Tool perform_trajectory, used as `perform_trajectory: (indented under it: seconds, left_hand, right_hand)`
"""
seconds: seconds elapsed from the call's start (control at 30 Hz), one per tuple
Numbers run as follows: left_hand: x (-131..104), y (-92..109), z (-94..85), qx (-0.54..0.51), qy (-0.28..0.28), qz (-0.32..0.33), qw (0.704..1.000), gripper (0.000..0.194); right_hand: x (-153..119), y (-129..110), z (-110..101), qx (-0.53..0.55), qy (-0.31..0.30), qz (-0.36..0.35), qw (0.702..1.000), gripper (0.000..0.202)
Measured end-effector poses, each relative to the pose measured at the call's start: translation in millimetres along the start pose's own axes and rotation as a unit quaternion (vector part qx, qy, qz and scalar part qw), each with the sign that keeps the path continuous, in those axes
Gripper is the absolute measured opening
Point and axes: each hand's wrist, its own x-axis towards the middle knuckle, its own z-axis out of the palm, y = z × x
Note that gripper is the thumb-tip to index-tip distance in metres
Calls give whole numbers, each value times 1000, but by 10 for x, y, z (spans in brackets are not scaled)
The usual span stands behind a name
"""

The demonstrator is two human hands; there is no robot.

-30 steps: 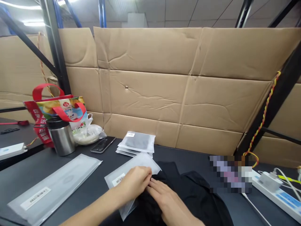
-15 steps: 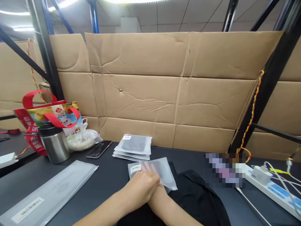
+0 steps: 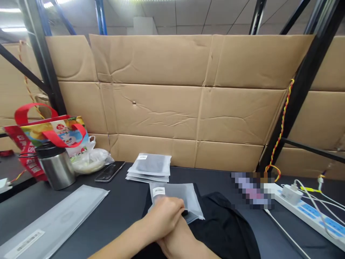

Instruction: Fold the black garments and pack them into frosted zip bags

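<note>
A frosted bag with a barcode label (image 3: 192,198) lies over black cloth (image 3: 226,226) near the middle of the table. My left hand (image 3: 167,214) is at the bag's near edge, its fingers curled closed, with a small dark piece (image 3: 185,212) at the fingertips. What it grips is too hidden to name. My right hand (image 3: 174,235) crosses just below and against my left hand, its fingers hidden. Behind the bag sits a stack of similar frosted bags (image 3: 152,165).
A long frosted bag (image 3: 61,219) lies at left. Behind it are a phone (image 3: 110,172), a steel cup (image 3: 58,171), a plastic bag (image 3: 93,160) and a red-handled bag (image 3: 58,129). A power strip (image 3: 309,216) with cables is at right; cardboard (image 3: 161,111) stands behind.
The view has shifted slightly to the right. My right hand's fingers, spread and blurred over the bag before, are now hidden, and that hand has drawn back. A small dark piece now shows.
</note>
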Motion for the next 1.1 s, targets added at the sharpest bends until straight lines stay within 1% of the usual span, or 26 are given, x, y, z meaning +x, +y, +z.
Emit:
perform_trajectory:
  seconds: [0.07,0.13,0.17,0.23,0.3,0.37,0.4,0.43,0.5,0.57,0.63,0.7,0.77,0.83,0.93,1.0,1.1]
  left_hand:
    - [-23,-94,-65,-14,15,3,1000,30]
    - [-83,-254,-108,-33,26,12,999,34]
    - [-123,-348,-104,-39,20,19,999,36]
    - [-208,-529,-39,-36,-7,34,999,40]
    - [-275,-659,75,-7,-29,42,999,44]
    - [-315,-715,181,27,-24,46,998,49]
    - [-325,-718,216,41,-18,49,998,51]
    - [-333,-711,235,53,-12,53,997,52]
    - [-349,-682,228,67,-6,64,996,56]
    - [-380,-657,188,71,-10,76,994,65]
    - [-422,-649,156,76,-15,79,994,72]
    - [-458,-657,162,89,-11,71,993,66]
    - [-472,-671,203,108,-3,65,992,66]
    - [-466,-676,252,135,1,58,989,73]
    - [-453,-625,257,173,-13,45,984,80]
    - [-448,-521,205,166,-27,56,984,74]
    - [-379,-255,145,108,-22,75,991,50]
  right_hand:
    - [-37,-8,-105,-7,-23,8,1000,45]
    - [-73,-20,-195,-23,-36,18,999,56]
    - [-98,-25,-229,-33,-38,23,998,59]
    - [-167,-24,-295,-42,-45,8,998,58]
    - [-248,5,-405,-29,-64,-38,997,46]
    - [-320,72,-600,-15,-71,-75,995,30]
    - [-347,120,-724,-19,-67,-66,995,26]
    - [-368,176,-856,-36,-53,-36,997,26]
    - [-394,302,-1095,-88,-35,7,995,37]
    - [-412,425,-1241,-124,-39,33,991,38]
    - [-431,521,-1273,-131,-57,47,989,31]
    - [-452,581,-1231,-116,-69,55,989,28]
    - [-468,606,-1176,-95,-65,62,991,26]
    - [-479,612,-1148,-80,-61,69,993,25]
    - [-492,623,-1148,-66,-56,84,993,23]
    - [-505,646,-1147,-51,-43,97,993,23]
    - [-528,694,-1117,-23,-20,114,993,22]
